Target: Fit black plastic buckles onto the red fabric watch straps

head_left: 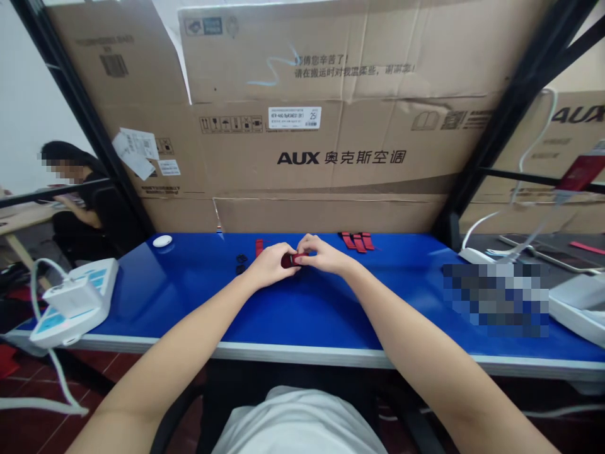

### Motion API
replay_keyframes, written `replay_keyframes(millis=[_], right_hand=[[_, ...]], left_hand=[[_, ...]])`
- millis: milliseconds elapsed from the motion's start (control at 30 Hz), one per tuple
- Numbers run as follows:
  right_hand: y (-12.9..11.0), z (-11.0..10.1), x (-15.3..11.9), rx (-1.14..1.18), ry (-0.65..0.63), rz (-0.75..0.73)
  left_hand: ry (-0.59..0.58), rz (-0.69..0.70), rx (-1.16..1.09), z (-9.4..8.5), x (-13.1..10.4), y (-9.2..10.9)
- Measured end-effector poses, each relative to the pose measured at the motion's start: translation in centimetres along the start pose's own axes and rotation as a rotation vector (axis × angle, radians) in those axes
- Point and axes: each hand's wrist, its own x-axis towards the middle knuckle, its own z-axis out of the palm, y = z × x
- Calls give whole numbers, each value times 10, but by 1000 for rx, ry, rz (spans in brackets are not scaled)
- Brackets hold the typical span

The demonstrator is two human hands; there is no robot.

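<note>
Over the blue tabletop (302, 309), my two hands meet at a short red strap (299, 257) with a small dark part on it. My left hand (274, 265) grips its left end, fingers closed. From the other side my right hand (321, 254) pinches it between thumb and fingers. Just left of my left hand lie small black plastic pieces (241, 260), too small to make out exactly, and another red strap piece (259, 246). Several red straps with black ends (358, 241) lie beyond my right hand, near the cardboard.
A cardboard wall (331, 75) stands along the table's back. At the left are a white power strip (75, 302) with a plugged-in charger and a white round object (162, 241). A blurred-out patch (496, 299) lies right. A seated person (75, 183) is at far left.
</note>
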Motion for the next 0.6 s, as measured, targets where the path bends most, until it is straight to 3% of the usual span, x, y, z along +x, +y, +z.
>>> replay_keyframes(millis=[100,300,467,600], right_hand=[[-6,-6,-2,0,-9,-19],[-7,-14,-4,521,43,29],[-10,-6,-2,589,80,35],[-12,-15,1,784,302,109]], left_hand=[[-8,4,0,-3,-1,0],[-45,-65,-168,-6,-4,1],[-73,-20,-202,3,-3,13],[-203,-120,-312,8,0,11]])
